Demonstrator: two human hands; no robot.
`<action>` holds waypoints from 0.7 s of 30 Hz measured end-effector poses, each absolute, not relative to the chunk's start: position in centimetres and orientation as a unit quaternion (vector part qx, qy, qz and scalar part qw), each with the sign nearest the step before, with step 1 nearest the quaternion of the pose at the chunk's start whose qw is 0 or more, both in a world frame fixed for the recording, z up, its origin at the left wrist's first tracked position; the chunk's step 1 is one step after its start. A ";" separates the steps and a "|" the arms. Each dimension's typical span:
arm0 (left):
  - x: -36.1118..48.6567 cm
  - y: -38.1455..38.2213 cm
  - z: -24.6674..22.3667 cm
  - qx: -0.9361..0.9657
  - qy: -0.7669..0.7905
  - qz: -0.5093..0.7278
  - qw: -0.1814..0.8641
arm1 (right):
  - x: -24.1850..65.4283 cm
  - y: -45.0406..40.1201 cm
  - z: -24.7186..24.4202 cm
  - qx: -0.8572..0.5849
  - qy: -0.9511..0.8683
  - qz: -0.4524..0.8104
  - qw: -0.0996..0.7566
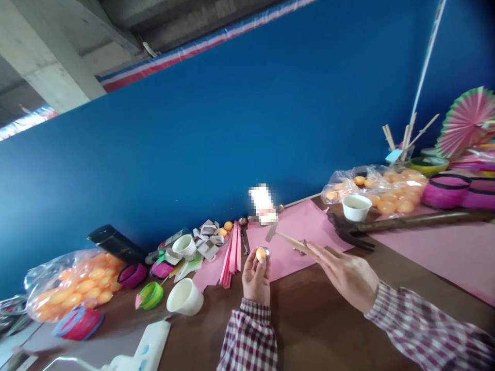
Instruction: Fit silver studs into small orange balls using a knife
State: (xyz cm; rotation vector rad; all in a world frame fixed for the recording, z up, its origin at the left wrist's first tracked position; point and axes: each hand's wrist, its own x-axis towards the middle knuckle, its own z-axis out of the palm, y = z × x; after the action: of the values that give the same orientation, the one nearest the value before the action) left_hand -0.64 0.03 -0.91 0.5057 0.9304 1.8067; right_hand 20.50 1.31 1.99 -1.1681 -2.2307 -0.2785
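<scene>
Near the middle, my left hand (pixel 257 282) is closed with its fingertips around an orange ping-pong ball (pixel 261 253). A shiny rounded metal piece (pixel 267 253) shows at the ball's right side; its kind is unclear. To the right, my right hand (pixel 346 273) grips the light wooden handle of a small tool (pixel 294 243) between thumb and fingers. The tool's flat grey head (pixel 271 233) points toward the wall, above and right of the ball, apart from it. Pink paper (pixel 305 226) lies on the table beneath the tool, with small metal bits partly hidden beside the handle.
Bags of orange balls stand left (pixel 77 283) and right (pixel 394 193). White cups (pixel 185 297) (pixel 356 207) stand on the table. A claw hammer (pixel 406 221) lies at right, a power strip (pixel 152 342) at front left. A blue wall (pixel 232 129) rises behind.
</scene>
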 end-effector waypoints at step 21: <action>-0.3 -0.2 -0.7 0.236 0.367 0.726 0.531 | 20.1 1.0 2.1 -0.447 -0.847 -0.043 0.286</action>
State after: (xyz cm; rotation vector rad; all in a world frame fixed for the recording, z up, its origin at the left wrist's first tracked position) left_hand -0.27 -0.19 -0.75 0.5641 0.8756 1.7328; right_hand 20.08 0.99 2.12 -1.1944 -2.2634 -0.1141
